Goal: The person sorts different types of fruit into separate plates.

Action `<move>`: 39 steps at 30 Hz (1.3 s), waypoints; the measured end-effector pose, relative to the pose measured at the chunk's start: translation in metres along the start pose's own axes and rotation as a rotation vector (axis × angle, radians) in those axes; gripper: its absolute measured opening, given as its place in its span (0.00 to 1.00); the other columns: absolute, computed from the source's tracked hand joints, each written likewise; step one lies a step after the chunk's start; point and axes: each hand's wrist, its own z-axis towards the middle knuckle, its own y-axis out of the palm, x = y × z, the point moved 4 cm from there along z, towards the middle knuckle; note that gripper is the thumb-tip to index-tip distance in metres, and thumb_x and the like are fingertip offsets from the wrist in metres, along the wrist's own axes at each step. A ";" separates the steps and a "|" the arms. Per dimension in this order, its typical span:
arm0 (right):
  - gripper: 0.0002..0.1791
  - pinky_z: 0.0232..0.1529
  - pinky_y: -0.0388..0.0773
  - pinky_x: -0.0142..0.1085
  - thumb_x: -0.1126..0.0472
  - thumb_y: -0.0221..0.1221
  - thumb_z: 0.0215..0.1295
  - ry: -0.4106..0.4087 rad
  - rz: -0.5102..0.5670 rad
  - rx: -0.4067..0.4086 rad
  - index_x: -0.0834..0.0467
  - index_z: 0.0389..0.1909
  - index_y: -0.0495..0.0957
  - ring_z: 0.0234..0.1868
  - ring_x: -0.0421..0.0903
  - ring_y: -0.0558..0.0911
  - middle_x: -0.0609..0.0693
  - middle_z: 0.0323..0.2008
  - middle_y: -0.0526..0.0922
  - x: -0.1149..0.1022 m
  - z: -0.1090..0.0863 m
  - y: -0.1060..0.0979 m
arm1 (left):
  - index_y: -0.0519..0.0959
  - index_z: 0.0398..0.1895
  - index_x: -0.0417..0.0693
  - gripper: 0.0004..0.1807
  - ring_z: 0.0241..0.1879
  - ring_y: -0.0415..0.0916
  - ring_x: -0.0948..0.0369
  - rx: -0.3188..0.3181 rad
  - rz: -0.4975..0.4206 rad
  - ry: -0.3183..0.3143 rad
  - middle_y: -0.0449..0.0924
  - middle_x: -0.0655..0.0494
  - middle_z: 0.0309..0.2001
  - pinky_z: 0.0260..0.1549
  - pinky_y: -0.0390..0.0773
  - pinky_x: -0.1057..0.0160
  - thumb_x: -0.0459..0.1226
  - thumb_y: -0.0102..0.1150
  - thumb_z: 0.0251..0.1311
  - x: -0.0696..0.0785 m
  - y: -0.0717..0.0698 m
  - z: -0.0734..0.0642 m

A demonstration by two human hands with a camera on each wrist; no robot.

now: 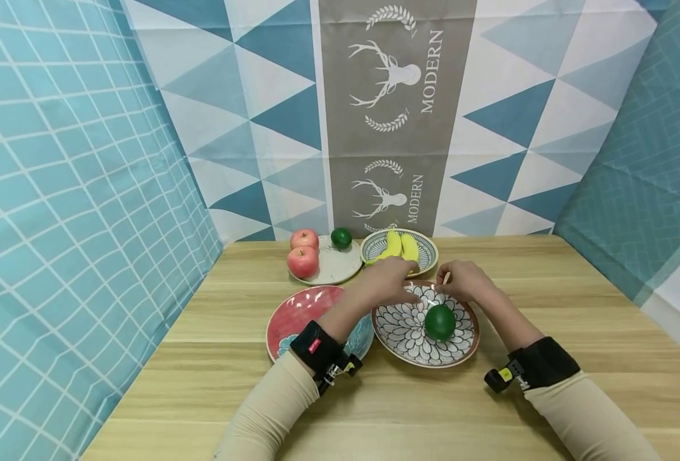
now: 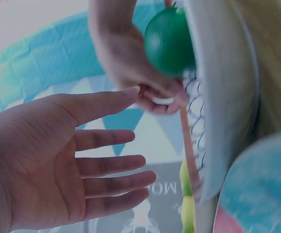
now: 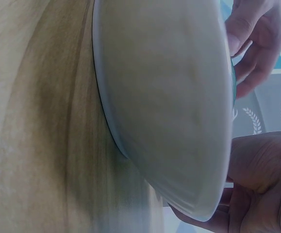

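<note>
A bowl-like plate with a petal pattern [image 1: 400, 326] and brown rim stands on the table, holding a round, dark green fruit [image 1: 440, 323]. My right hand [image 1: 465, 280] is at the plate's back right rim; thumb and fingers pinch that edge, as the left wrist view shows [image 2: 135, 68]. Its fingers curl behind the rim in the right wrist view [image 3: 264, 182]. Above the plate's back left side is my left hand [image 1: 388, 282], fingers spread and straight, holding nothing; its palm [image 2: 43, 170] faces the left wrist camera.
A red and blue plate [image 1: 302, 314] lies left of the petal plate, partly under my left arm. Behind are a pale plate [image 1: 337, 266] with two apples [image 1: 303, 261] and a small green fruit [image 1: 341, 238], and a bowl [image 1: 429, 253] with bananas [image 1: 409, 246].
</note>
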 end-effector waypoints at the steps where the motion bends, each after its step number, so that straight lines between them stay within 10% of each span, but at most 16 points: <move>1: 0.07 0.25 0.74 0.36 0.57 0.66 0.61 -0.006 -0.004 0.003 0.55 0.31 0.79 0.29 0.48 0.76 0.52 0.29 0.80 0.000 0.000 -0.001 | 0.75 0.59 0.55 0.32 0.49 0.76 0.60 0.010 -0.002 -0.014 0.80 0.57 0.52 0.47 0.76 0.60 0.55 0.71 0.52 -0.005 -0.002 0.000; 19: 0.07 0.24 0.73 0.36 0.57 0.66 0.61 0.003 -0.001 0.004 0.54 0.31 0.79 0.28 0.48 0.76 0.51 0.28 0.80 0.001 0.001 0.004 | 0.75 0.61 0.50 0.28 0.53 0.74 0.54 0.186 0.006 -0.243 0.75 0.52 0.55 0.50 0.77 0.54 0.52 0.61 0.61 -0.091 -0.019 0.000; 39: 0.07 0.25 0.72 0.36 0.57 0.66 0.61 0.012 0.002 -0.001 0.54 0.32 0.79 0.28 0.48 0.76 0.53 0.29 0.79 0.000 0.003 0.003 | 0.77 0.55 0.45 0.22 0.53 0.73 0.52 0.217 -0.097 -0.370 0.75 0.47 0.51 0.52 0.73 0.54 0.46 0.58 0.60 -0.152 0.001 0.008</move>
